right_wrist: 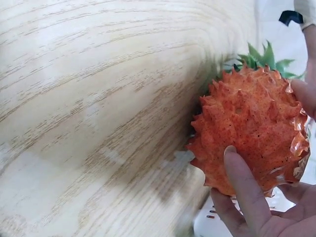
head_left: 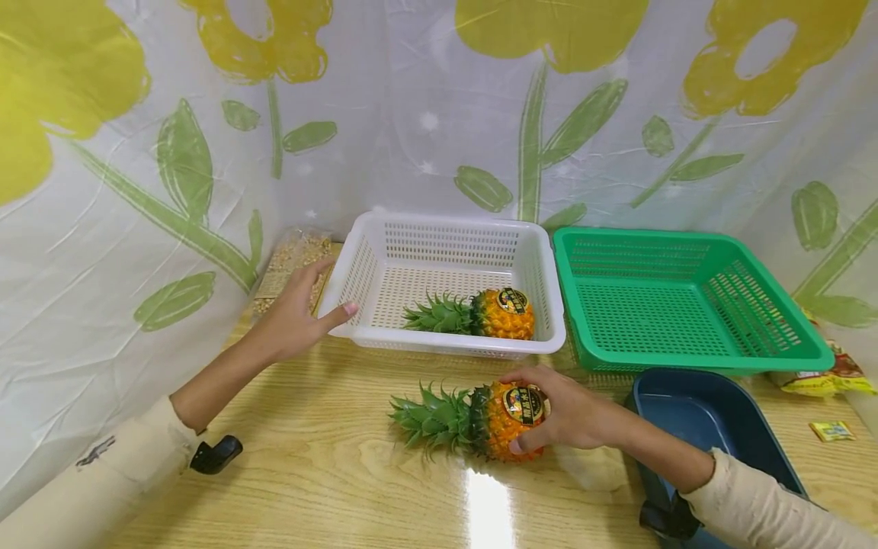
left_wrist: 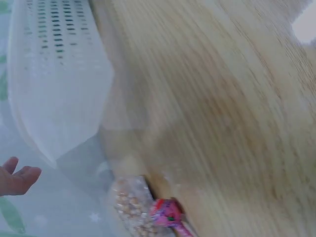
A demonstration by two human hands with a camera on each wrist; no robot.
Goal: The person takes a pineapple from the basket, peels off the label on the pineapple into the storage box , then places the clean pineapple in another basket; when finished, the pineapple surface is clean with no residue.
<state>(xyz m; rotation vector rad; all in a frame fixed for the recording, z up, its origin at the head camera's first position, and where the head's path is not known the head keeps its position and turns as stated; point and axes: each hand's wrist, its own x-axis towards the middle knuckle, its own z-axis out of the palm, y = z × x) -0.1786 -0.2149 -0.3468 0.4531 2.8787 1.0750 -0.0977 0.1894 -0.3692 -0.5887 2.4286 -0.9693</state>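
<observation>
A small pineapple (head_left: 490, 423) with green leaves and a gold-and-black label lies on its side on the wooden table. My right hand (head_left: 569, 412) grips its base end; in the right wrist view the thumb (right_wrist: 247, 185) lies across the spiky orange skin (right_wrist: 252, 123). Another labelled pineapple (head_left: 504, 314) lies inside the white plastic basket (head_left: 449, 339), along its front wall. Beside that basket's left rim my left hand (head_left: 295, 313) is spread with thumb and fingers apart, holding nothing. Whether it touches the rim I cannot tell.
Right of the white basket stands a green basket (head_left: 693, 362). A dark blue tub (head_left: 700, 412) sits before it, under my right forearm. Bagged nuts (head_left: 281, 271) and a pink-wrapped lollipop (left_wrist: 168, 212) lie at the left. Snack packets (head_left: 833, 431) lie far right.
</observation>
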